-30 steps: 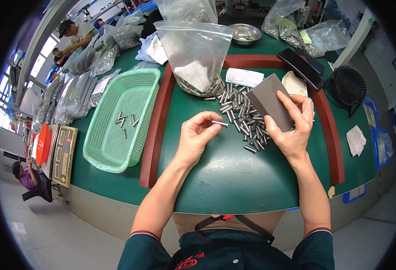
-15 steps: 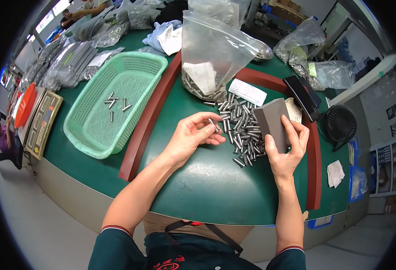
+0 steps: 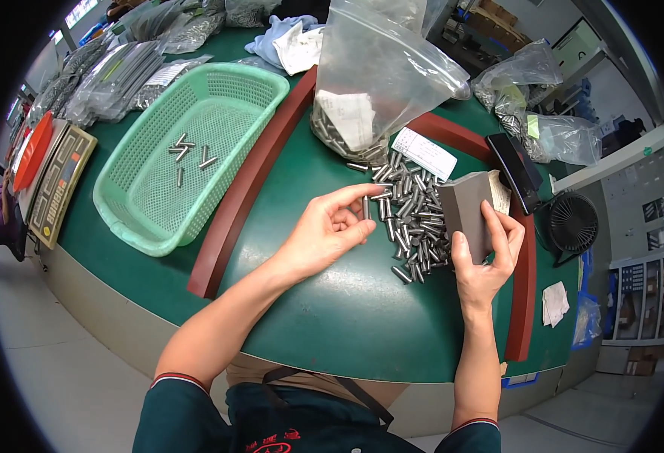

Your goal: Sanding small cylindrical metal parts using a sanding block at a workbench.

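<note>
My left hand (image 3: 330,230) is closed, pinching a short metal pin (image 3: 366,208) nearly upright between thumb and index finger. It is at the left edge of a loose pile of metal pins (image 3: 416,215) on the green table. My right hand (image 3: 486,257) grips a dark grey rectangular block (image 3: 462,208), tilted over the right side of the pile, hiding some pins behind it. On the left, a light green plastic basket (image 3: 139,241) holds several similar pins. Behind the pile stands an open clear plastic bag (image 3: 377,57) with more pins and a white paper inside.
Dark red bars (image 3: 252,189) border the work area left, right and behind. A paper label (image 3: 424,153) lies behind the pile. At right are a phone (image 3: 514,174), a small black fan (image 3: 571,223) and a folded tissue (image 3: 554,303). A scale (image 3: 58,185) stands far left.
The pin in my left hand has turned from slanted to nearly upright, and the index finger has stretched toward the pile. My right hand still holds the block; the whole view has shifted slightly.
</note>
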A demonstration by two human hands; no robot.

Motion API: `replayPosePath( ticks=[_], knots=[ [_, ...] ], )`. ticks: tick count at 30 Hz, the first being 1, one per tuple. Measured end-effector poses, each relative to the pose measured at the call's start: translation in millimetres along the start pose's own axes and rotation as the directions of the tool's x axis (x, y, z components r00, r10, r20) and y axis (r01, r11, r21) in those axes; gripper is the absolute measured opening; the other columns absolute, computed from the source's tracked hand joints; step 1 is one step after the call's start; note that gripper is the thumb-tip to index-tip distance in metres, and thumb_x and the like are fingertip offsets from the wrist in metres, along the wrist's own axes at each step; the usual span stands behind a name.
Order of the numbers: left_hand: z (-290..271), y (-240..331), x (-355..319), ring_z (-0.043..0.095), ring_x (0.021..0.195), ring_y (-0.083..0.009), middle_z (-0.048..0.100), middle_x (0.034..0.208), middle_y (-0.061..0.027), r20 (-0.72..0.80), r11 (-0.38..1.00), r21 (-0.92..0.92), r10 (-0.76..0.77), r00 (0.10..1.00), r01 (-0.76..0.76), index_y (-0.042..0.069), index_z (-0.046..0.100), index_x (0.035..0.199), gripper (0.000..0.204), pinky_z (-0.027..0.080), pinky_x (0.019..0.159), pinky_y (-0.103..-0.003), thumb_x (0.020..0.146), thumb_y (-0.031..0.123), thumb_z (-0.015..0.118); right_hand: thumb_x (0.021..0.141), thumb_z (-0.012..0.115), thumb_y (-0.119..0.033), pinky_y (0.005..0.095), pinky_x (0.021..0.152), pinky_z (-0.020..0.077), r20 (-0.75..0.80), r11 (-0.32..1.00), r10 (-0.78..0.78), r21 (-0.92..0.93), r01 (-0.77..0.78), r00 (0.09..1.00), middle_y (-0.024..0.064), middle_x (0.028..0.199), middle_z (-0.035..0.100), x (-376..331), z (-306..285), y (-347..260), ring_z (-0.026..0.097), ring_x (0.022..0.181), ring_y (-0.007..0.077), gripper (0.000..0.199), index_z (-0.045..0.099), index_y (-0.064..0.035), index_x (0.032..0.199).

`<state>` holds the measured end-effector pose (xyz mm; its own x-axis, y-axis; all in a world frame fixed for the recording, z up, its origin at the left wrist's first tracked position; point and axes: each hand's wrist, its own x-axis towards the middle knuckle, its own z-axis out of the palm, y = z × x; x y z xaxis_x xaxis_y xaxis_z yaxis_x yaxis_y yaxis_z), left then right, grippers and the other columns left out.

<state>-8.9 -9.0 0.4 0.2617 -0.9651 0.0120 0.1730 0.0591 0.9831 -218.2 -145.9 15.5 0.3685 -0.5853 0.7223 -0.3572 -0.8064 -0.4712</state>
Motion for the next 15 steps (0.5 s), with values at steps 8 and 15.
replayPosePath(
  ticks=[8, 15],
  knots=[
    [7.2, 3.3, -2.4, 0.042, 0.064, -0.0013, 0.046, 0.075, 0.0064, -0.088, 0.987, 0.148, 0.067, 0.994, -0.054, 0.002, 0.061, 0.125, 0.042, 0.039, 0.062, -0.020, 0.083, 0.000, 0.070, 0.062, 0.078, -0.013, 0.0358, 0.079, 0.0466, 0.005, 1.000, -0.010, -0.009, 0.010, 1.000, 0.0113, 0.104, 0.051, -0.1, -0.2, -0.7, 0.053, 0.092, 0.0239, 0.055, 0.069, -0.0035, 0.116],
    [12.2, 5.7, -5.6, 0.040, 0.059, -0.0042, 0.047, 0.073, 0.0019, -0.156, 0.850, 0.506, 0.254, 0.955, -0.143, 0.001, 0.065, 0.118, 0.042, 0.037, 0.056, -0.022, 0.076, 0.000, 0.071, 0.062, 0.078, -0.013, 0.0358, 0.078, 0.0467, 0.005, 1.000, -0.011, -0.014, 0.011, 1.000, 0.0113, 0.104, 0.050, 0.8, -0.1, -1.7, 0.053, 0.091, 0.0239, 0.055, 0.069, -0.0040, 0.116]
  ],
)
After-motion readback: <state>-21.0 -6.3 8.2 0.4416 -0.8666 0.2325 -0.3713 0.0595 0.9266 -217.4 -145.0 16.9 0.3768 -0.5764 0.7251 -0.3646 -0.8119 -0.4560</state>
